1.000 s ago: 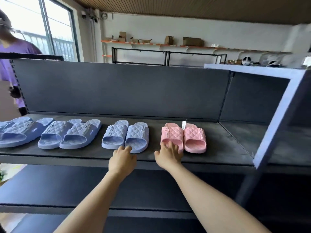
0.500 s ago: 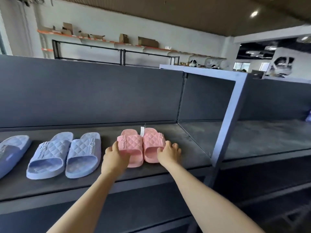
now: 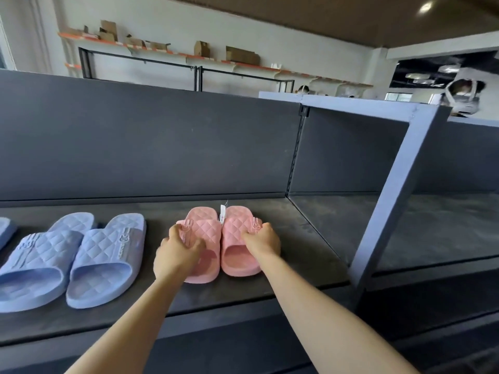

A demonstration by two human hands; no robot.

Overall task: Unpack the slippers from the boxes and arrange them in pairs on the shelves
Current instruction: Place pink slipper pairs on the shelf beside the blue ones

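Arms are stretching forward over the shelf (image 3: 297, 252), wrists dipping. My left grip (image 3: 178, 252) is curling down over the quilted strap of the left pink slipper (image 3: 208, 230). My right grip (image 3: 263, 242) is clamping the strap of the right pink slipper (image 3: 239, 255) at its outer edge. Both are lying flat on the dark matte board, touching side by side, toes to the back. They are moulded and diamond-quilted, with a white tag (image 3: 222, 213) poking up between them. A blue pair (image 3: 102, 260) of the same shape is sitting just left.
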